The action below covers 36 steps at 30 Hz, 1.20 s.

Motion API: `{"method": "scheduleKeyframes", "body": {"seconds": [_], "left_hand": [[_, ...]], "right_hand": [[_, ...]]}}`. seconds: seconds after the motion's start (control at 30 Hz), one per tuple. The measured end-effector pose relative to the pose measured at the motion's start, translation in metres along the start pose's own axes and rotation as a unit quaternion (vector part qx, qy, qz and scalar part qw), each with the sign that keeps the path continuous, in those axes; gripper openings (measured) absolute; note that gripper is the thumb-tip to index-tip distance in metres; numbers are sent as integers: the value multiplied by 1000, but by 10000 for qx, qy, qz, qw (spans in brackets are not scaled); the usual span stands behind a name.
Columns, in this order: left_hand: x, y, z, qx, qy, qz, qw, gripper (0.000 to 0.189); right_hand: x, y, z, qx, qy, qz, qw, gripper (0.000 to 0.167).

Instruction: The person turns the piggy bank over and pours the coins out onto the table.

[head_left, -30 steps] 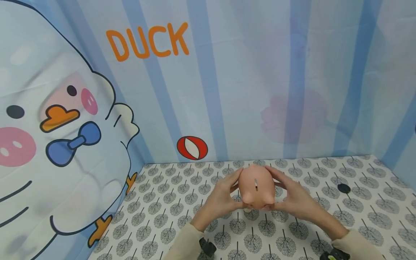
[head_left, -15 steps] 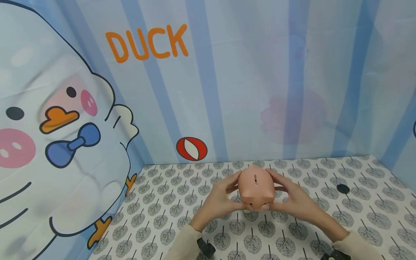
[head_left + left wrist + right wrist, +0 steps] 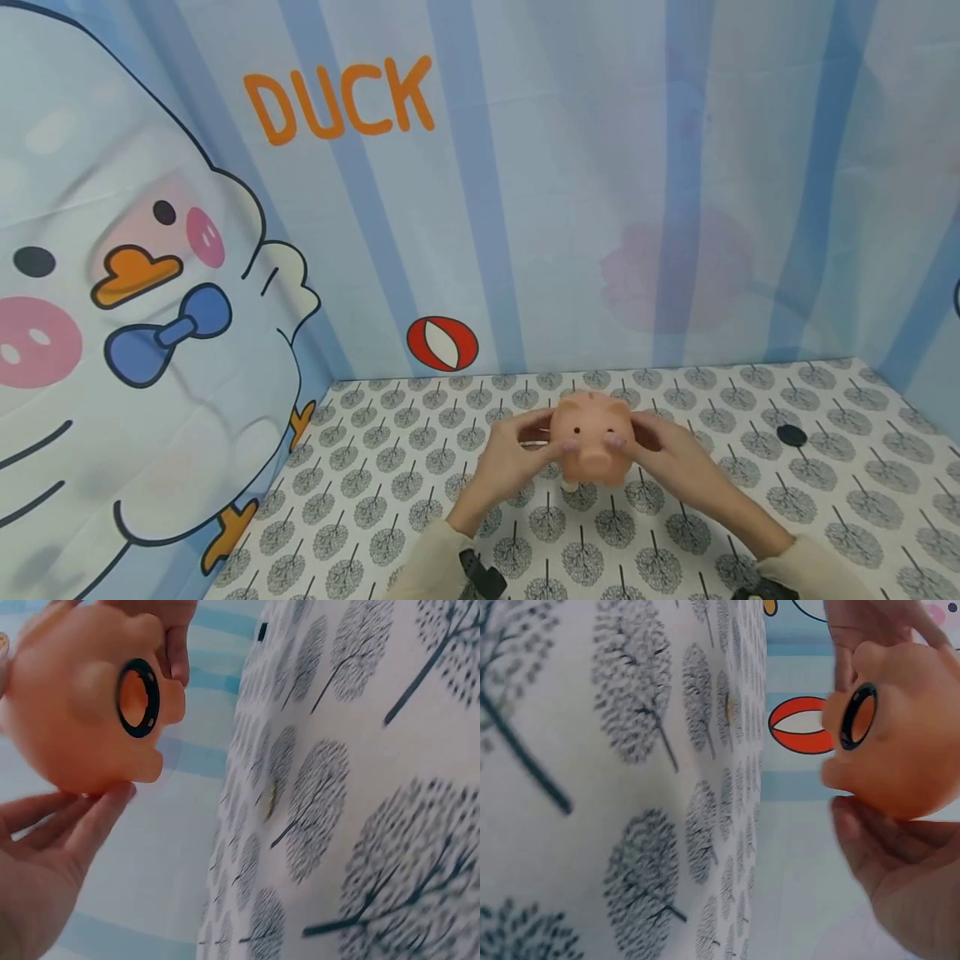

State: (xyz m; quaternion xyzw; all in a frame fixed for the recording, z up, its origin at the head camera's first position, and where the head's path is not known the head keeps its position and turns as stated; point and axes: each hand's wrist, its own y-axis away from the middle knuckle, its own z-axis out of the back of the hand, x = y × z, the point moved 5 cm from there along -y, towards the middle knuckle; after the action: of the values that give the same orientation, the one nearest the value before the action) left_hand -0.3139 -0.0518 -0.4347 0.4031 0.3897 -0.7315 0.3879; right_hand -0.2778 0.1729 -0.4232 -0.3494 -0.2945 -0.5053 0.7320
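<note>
Right of centre, low in the head view, the left hand [image 3: 506,462] and right hand [image 3: 682,458] grip opposite sides of a round, smooth, peach-coloured piggy bank [image 3: 592,432], thumbs at its front. It is held above the white tree-printed tablecloth [image 3: 401,521]; this two-sided hold probably steadies it, leaving the black-ringed round opening [image 3: 136,697] underneath uncovered. A small yellowish object [image 3: 570,486] lies below; a flat black disc [image 3: 792,435], perhaps the stopper, lies farther right.

Before me, blue-striped fabric walls [image 3: 570,208], printed with orange letters [image 3: 332,104] spelling DUCK and a large white cartoon duck [image 3: 195,417], border a tree-patterned tabletop [image 3: 352,467].
</note>
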Motion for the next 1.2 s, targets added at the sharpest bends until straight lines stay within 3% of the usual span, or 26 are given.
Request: {"method": "scheduleKeyframes", "body": {"seconds": [0.2, 0.57, 0.9, 1.1, 1.2], "left_hand": [[5, -1, -6, -154, 161, 173, 9996, 49], [1, 2, -6, -87, 136, 345, 9993, 61], [-1, 0, -2, 94, 5, 220, 9997, 54], [-1, 1, 0, 403, 450, 340, 9976, 76], [-6, 2, 2, 489, 432, 83, 9978, 85]], "right_hand": [[-1, -7, -1, 151, 107, -447, 9988, 52], [-3, -6, 1, 321, -161, -389, 9986, 49], [-2, -4, 1, 375, -146, -240, 9989, 60], [-4, 0, 2, 295, -292, 161, 9990, 77], [-4, 2, 2, 180, -339, 507, 9980, 88]]}}
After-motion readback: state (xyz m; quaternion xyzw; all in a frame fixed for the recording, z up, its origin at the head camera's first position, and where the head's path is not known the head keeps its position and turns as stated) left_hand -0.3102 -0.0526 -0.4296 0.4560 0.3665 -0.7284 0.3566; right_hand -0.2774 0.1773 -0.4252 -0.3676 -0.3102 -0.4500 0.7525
